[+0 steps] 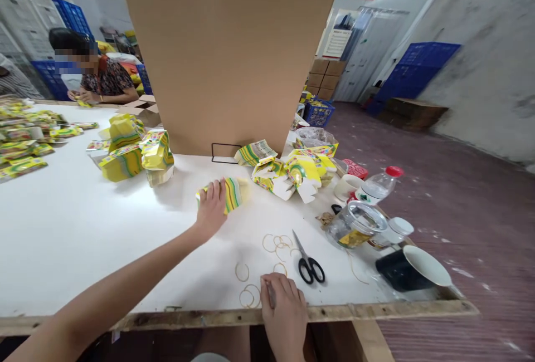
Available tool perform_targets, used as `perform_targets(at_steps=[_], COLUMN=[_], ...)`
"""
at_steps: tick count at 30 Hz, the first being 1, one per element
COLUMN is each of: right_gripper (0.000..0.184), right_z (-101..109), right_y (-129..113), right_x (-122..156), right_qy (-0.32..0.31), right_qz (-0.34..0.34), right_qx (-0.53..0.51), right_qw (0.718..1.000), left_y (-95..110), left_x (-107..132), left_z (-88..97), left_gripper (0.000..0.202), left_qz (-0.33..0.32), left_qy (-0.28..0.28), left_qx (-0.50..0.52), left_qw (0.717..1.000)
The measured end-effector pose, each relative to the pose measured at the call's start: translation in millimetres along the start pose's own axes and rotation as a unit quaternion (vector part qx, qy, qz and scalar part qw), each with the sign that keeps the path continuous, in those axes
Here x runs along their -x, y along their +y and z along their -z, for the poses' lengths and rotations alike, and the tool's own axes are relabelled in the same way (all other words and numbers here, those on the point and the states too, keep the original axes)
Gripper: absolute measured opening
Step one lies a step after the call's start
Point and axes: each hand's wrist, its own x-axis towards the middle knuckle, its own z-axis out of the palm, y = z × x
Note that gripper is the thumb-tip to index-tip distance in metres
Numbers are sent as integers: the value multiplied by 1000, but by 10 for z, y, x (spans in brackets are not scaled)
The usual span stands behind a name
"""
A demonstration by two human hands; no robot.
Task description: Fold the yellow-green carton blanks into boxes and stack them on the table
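My left hand [212,209] is wrapped over a yellow, green-striped carton piece [233,195] on the white table, its right end smeared by motion. At the front edge, my right hand [285,309] rests with curled fingers beside several rubber bands [247,296]; whether anything is pinched in it is hidden. Black-handled scissors [308,267] lie just right of that hand, blades pointing away. Beyond my left hand is a loose pile of yellow cartons [303,172]. To the left stand bundled yellow cartons [125,153].
A tall cardboard sheet [229,61] stands at the back. Along the right edge are a clear jar [355,225], a red-capped bottle [378,186] and a dark mug [409,269]. Yellow packets [25,139] cover the far left. Behind them a person [100,75] handles a packet.
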Motion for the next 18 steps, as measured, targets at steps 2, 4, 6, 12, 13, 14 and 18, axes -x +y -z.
perform_targets(at_steps=[2, 4, 6, 12, 13, 14, 18], right_gripper=[29, 35, 42, 66, 68, 69, 74], right_z=[32, 36, -7, -310, -339, -352, -264], right_y=[-36, -76, -135, -459, -508, -545, -555], right_x=[-15, -36, -88, -453, -504, -538, -489], right_qy=[-10, -14, -25, -79, -87, -95, -129], right_qz=[-28, -43, -60, -99, -98, -97, -103], right_qx=[-39, -66, -107, -237, -254, -268, -298], right_qw=[999, 997, 992, 963, 958, 954, 940], left_y=[114, 150, 102, -102, -82, -43, 215], left_x=[310, 457, 431, 196, 265, 372, 948], left_z=[83, 186, 282, 312, 281, 245, 74], left_gripper=[85, 75, 69, 75, 77, 76, 72], left_qz=[-18, -32, -26, 68, 74, 79, 111], left_qy=[-20, -46, -67, -200, -225, -242, -223], left_qx=[40, 93, 152, 374, 413, 450, 577], left_qw=[999, 994, 986, 903, 879, 856, 778])
